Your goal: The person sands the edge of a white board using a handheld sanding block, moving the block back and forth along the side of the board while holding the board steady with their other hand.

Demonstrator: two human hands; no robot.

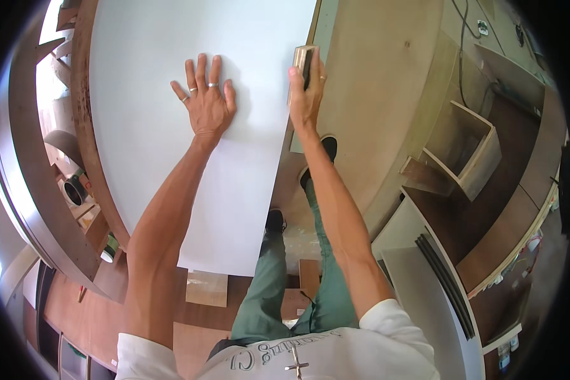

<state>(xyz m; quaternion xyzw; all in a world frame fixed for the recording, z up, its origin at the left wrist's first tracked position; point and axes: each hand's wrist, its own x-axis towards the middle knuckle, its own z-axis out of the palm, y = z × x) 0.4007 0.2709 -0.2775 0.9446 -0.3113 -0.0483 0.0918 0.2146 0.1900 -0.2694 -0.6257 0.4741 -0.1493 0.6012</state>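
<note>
A large white sheet (145, 82) lies flat in front of me, and its near end reaches almost to my legs. My left hand (208, 104) rests palm down on it, with the fingers spread and rings on some of them. At the sheet's right edge, my right hand (307, 92) is wrapped round a small wooden block with a dark strip (302, 60). The block is upright against that edge. Its lower part is hidden by my fingers, and I cannot tell whether it touches the edge.
On the left, a brown wooden rail (82, 114) runs along the sheet. A roll of green-and-white material (109, 248) lies near it. To the right stand an open wooden box (468, 152) and a pale cabinet panel with black strips (446, 285). A cable (463, 63) hangs at the far right.
</note>
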